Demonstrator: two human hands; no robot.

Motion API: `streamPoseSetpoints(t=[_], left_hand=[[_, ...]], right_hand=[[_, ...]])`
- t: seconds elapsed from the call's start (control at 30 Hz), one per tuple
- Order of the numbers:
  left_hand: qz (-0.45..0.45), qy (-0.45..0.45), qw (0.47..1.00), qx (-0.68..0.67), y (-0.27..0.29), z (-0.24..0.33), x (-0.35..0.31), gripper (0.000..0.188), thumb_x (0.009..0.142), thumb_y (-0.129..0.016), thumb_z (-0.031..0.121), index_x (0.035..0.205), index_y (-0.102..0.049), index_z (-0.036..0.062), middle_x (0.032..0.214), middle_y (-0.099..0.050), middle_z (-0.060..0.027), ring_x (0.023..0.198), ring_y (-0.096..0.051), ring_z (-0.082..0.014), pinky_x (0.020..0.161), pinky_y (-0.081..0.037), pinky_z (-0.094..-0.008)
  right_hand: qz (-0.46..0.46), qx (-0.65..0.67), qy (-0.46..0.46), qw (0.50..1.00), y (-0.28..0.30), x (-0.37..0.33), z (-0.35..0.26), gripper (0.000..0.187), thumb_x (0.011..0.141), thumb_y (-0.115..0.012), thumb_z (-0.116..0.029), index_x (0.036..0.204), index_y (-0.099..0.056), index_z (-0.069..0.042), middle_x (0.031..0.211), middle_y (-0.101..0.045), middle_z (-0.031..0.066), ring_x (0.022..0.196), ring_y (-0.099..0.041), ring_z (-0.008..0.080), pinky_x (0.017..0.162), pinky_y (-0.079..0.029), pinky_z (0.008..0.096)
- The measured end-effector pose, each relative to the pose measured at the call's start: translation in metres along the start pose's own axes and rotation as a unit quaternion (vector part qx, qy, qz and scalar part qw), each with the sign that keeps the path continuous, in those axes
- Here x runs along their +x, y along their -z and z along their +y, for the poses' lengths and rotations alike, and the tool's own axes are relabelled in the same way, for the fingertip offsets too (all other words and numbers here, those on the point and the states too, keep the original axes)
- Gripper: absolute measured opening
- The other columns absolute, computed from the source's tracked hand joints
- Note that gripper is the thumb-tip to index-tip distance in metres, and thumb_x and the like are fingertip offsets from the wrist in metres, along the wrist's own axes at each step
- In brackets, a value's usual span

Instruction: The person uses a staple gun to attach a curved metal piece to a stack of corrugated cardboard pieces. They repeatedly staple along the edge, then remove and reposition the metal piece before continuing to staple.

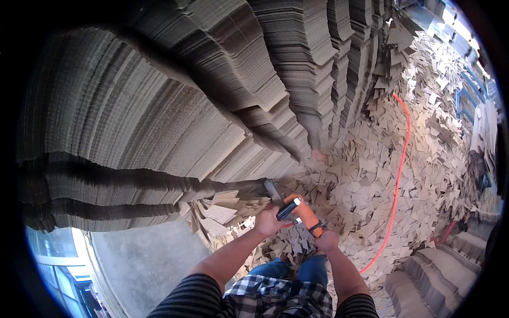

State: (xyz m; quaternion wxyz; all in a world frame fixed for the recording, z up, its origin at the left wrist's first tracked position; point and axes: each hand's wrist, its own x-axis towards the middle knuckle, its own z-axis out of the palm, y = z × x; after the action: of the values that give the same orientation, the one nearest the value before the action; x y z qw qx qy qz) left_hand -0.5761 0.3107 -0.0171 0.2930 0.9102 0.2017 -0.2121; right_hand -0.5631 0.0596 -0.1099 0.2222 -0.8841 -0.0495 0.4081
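Observation:
Both my hands are closed around an orange handheld power tool [306, 214] in front of my body. My left hand [268, 221] grips its black front part, and my right hand [327, 241] is wrapped around the rear end of the orange body. From the front a grey metal head [274, 192] reaches to the lower edge of a tall cardboard stack [138, 122]; whether it touches the sheets I cannot tell. Bent, loose cardboard flaps [220, 212] stick out below that edge, left of my left hand.
Further tall stacks [291, 47] rise in rows ahead. Cardboard scraps [366, 180] cover the floor around my legs and to the right. Across them runs a red hose [395, 196]. Lower cardboard stacks [419, 289] stand at right; grey floor [148, 265] shows at left.

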Motion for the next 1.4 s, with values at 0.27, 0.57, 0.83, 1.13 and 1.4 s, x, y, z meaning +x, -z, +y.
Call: streamPoseSetpoints(t=[0.27,0.57,0.83,1.13,1.4], left_hand=[[-0.008,0.006,1.000,-0.022,-0.020,-0.005,0.014,0.026,0.069,-0.066,0.024,0.089,-0.058,0.0093,0.076,-0.063,-0.0165,0.073,-0.063,-0.0332,0.067,-0.050,-0.0435],[-0.017,0.059,0.997,-0.052,-0.013,-0.003,0.022,0.024,0.072,-0.065,0.022,0.091,-0.057,0.0097,0.075,-0.062,-0.0160,0.071,-0.064,-0.0321,0.065,-0.049,-0.0409],[-0.043,0.051,0.997,-0.032,-0.021,-0.012,0.040,0.029,0.070,-0.066,0.019,0.094,-0.055,0.0055,0.076,-0.062,-0.0166,0.073,-0.064,-0.0304,0.066,-0.048,-0.0384],[-0.063,0.062,0.994,-0.066,-0.045,-0.029,0.068,0.029,0.068,-0.065,0.016,0.093,-0.055,0.0038,0.076,-0.062,-0.0187,0.074,-0.063,-0.0339,0.067,-0.048,-0.0423],[-0.011,0.042,0.999,0.024,-0.084,-0.058,0.099,0.031,0.065,-0.069,0.022,0.089,-0.057,0.0056,0.073,-0.061,-0.0195,0.071,-0.062,-0.0361,0.064,-0.048,-0.0429]], right_hand=[[-0.018,0.005,-0.014,1.000,-0.032,0.030,0.022,0.030,0.065,-0.065,-0.021,0.093,-0.065,-0.010,0.086,-0.066,0.0151,0.082,-0.064,0.0325,0.073,-0.051,0.0423],[-0.002,0.007,-0.011,1.000,-0.052,0.058,0.026,0.029,0.066,-0.065,-0.024,0.089,-0.063,-0.007,0.082,-0.066,0.0166,0.080,-0.063,0.0341,0.070,-0.051,0.0430],[-0.021,0.000,-0.025,0.999,-0.062,0.072,0.031,0.033,0.065,-0.065,-0.024,0.095,-0.064,-0.009,0.086,-0.066,0.0161,0.083,-0.064,0.0334,0.073,-0.051,0.0421],[-0.050,0.011,-0.058,0.997,-0.053,0.084,0.027,0.032,0.065,-0.064,-0.023,0.095,-0.065,-0.011,0.089,-0.067,0.0140,0.088,-0.064,0.0314,0.075,-0.051,0.0412],[-0.060,-0.019,-0.054,0.997,-0.091,0.131,0.056,0.032,0.067,-0.062,-0.026,0.092,-0.067,-0.008,0.094,-0.066,0.0138,0.090,-0.063,0.0302,0.080,-0.050,0.0406]])
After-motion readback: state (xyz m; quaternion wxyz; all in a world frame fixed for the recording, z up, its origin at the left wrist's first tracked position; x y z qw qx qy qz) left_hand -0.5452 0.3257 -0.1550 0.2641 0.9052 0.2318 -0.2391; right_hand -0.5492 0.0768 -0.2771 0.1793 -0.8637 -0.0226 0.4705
